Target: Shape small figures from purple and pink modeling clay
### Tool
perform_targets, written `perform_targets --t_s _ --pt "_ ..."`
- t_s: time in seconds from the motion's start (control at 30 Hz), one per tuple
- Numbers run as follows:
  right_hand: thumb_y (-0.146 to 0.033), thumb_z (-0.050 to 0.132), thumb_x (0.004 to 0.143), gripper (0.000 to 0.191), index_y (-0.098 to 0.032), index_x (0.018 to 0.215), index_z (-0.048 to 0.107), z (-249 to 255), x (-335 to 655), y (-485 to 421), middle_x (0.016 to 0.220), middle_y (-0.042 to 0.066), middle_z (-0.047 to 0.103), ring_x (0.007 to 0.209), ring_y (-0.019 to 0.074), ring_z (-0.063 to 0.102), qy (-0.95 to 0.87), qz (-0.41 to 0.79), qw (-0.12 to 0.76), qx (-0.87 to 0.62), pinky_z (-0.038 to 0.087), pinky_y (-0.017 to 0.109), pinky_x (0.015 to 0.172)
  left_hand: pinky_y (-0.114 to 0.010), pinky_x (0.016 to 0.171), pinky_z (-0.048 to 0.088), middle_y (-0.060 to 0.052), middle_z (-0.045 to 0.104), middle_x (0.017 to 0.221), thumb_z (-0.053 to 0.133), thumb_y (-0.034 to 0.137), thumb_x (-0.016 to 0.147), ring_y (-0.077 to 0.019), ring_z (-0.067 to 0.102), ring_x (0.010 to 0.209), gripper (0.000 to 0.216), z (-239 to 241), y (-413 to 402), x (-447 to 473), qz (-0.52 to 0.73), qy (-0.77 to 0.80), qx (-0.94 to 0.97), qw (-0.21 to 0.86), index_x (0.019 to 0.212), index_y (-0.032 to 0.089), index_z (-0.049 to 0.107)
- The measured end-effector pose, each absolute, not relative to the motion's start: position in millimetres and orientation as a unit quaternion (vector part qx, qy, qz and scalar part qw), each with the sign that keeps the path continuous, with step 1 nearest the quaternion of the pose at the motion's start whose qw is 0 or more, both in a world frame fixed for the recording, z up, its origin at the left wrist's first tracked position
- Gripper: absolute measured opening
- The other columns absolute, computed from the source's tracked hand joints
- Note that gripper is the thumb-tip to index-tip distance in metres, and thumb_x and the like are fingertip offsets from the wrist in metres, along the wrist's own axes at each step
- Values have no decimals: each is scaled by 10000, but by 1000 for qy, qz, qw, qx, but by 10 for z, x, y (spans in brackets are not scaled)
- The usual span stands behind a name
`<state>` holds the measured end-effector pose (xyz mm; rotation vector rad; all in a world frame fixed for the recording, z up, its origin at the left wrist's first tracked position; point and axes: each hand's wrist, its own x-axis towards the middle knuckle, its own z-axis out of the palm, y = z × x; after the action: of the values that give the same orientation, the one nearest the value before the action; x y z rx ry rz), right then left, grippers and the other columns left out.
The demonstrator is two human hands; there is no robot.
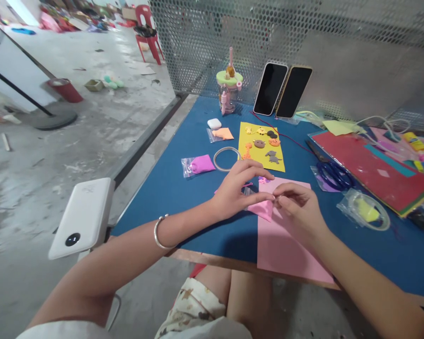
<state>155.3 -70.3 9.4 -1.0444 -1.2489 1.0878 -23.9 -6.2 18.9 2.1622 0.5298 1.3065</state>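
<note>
Over the pink sheet (289, 249), my right hand (300, 209) is closed in a pinch; anything in it is too small to make out. My left hand (238, 190) has its thumb and forefinger apart, the thumb tip at the right fingertips. Under the left hand lies a bag of pink clay (263, 210), partly hidden. Small purple and pink pieces (265, 180) lie at the sheet's top edge. Behind is a yellow card (277, 164) bearing several clay animals, among them a giraffe (247, 151), a brown head (259, 144) and a grey elephant (273, 157).
A tape roll (215, 162), a magenta clay bag (203, 164) and an orange one (223, 134) lie left. Blue-handled scissors (334, 176), another tape roll (385, 219) and a red folder (378, 165) are right. Two phones (270, 89) and a cup (228, 99) stand behind.
</note>
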Motion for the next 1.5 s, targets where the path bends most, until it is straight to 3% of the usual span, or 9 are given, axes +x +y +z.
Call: perform_targets --t_s 0.3,0.63,1.13,1.5 --pt "-362 773 680 170 -216 751 723 139 1524 -714 689 19 685 580 127 609 -527 487 519 -464 525 265 548 -328 855 478 -61 624 979 673 493 756 -175 576 942 370 188 -71 -248 488 197 823 213 987 206 639" --pt "-280 774 694 78 -241 742 726 149 1524 -711 700 -5 695 595 103 618 -525 490 524 -458 506 220 560 -306 850 469 -60 623 965 681 469 760 -162 570 933 352 188 -60 -246 503 189 824 179 967 187 640" --pt "-300 768 687 102 -223 681 703 304 1534 -695 656 12 687 590 153 636 -598 380 500 -498 548 291 581 -328 860 448 -46 609 963 664 557 724 -169 562 917 411 175 36 -279 480 199 839 162 959 221 652" --pt "-257 715 737 58 -217 711 682 239 1628 -626 708 12 692 650 151 645 -626 338 497 -497 548 287 641 -333 872 438 -53 610 996 644 466 803 -174 562 956 298 212 127 -312 447 208 854 167 957 210 644"
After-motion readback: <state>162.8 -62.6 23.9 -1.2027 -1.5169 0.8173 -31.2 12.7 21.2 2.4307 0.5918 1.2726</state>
